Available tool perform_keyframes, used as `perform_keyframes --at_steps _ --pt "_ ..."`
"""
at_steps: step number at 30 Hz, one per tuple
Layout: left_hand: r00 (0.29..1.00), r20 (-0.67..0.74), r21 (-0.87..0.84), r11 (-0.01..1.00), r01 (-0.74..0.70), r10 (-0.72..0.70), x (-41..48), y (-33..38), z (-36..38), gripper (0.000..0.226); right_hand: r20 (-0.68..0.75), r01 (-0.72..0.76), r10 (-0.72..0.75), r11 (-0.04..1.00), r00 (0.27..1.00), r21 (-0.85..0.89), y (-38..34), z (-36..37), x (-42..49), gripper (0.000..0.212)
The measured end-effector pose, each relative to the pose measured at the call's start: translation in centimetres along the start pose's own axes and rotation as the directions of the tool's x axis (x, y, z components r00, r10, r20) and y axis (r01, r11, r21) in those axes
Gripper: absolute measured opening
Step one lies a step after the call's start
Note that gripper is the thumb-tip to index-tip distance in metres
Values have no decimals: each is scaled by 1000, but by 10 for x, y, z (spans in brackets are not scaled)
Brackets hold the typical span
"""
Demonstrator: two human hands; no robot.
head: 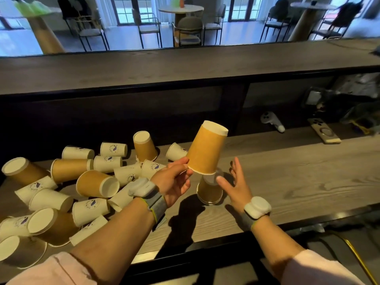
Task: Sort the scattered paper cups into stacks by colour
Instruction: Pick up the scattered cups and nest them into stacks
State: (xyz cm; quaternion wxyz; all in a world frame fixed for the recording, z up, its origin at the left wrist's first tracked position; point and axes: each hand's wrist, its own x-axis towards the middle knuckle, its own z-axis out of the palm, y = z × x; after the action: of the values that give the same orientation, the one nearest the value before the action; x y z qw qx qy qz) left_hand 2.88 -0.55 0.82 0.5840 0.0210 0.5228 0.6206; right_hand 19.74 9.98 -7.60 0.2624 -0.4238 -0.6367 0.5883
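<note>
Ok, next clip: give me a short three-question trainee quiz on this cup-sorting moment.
1. True or false: the left hand pinches the rim of an upside-down orange cup.
2. What stands on the counter directly below that cup?
A. a white cup
B. an upside-down orange cup
C. a phone
3. Fill in: the right hand is open and holds ____.

Key
1. True.
2. B, the orange cup on the counter.
3. Nothing; its fingers are spread beside the standing cup.
</note>
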Motion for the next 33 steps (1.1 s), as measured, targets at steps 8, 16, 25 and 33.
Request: perform_keyframes --at_steps 8,16,25,33 --pt "999 -44 247 969 8 3 19 -20 16 20 -50 60 -59 998 997 27 -47 0 13 84" --pt "990 -90 539 841 -45 111 14 -21 -18 22 -44 -6 -7 956 999 -293 11 13 14 85" --pt "778 -233 948 316 47 584 6 -20 -101 46 -131 -202 166 911 977 -358 26 38 20 96" --pt "939 -52 973 -192 124 341 14 -28 -124 73 -148 -375 348 894 926 -243 33 93 -26 22"
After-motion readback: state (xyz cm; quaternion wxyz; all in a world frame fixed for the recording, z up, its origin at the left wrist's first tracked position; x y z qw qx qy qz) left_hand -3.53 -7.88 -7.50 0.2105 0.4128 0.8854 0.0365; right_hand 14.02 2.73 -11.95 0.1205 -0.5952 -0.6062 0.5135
